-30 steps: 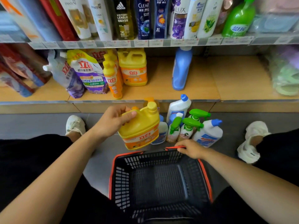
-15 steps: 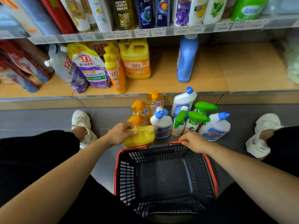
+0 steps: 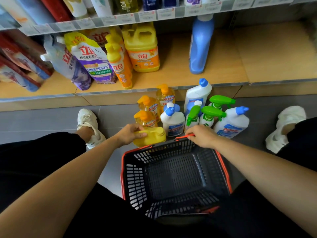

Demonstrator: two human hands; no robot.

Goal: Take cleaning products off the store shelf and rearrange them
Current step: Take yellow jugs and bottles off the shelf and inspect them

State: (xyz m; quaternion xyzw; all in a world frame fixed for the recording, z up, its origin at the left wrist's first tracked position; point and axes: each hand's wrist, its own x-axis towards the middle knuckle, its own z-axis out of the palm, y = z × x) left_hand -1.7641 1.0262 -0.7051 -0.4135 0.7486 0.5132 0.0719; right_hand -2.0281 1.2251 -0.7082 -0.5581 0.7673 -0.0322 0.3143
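The shelf [image 3: 171, 79] runs across the view beyond the basket [image 3: 135, 177], a black, red-rimmed one that stands on the grey floor [image 3: 42, 121] between the person's knees. On the shelf, far-left of the basket, lean two pouches [image 3: 91, 59], the purple one in front of the pale one. Straight beyond the basket's right side a blue bottle [image 3: 200, 45] stands upright on the shelf. A big yellow shelf jug [image 3: 142, 48] stands beyond the basket's left side, with slim yellow bottles [image 3: 118, 66] just beside it.

On the floor, between basket and shelf, is a tight cluster. At the basket's far left corner is a yellow jug [image 3: 154, 136], its base hidden by the rim, so whether it rests on the floor I cannot tell. Three white bottles [image 3: 173, 122] with blue caps stand behind the far rim, three green sprayers [image 3: 212, 112] among them. Three orange pump bottles [image 3: 145, 119] stand beyond the jug.

The left hand [image 3: 127, 134] grips the jug's top, fingers curled over it. The right hand [image 3: 200, 135] has its fingers wrapped round the red handle [image 3: 184, 136] at the basket's far rim. White shoes [image 3: 89, 122] sit left and right of the basket.
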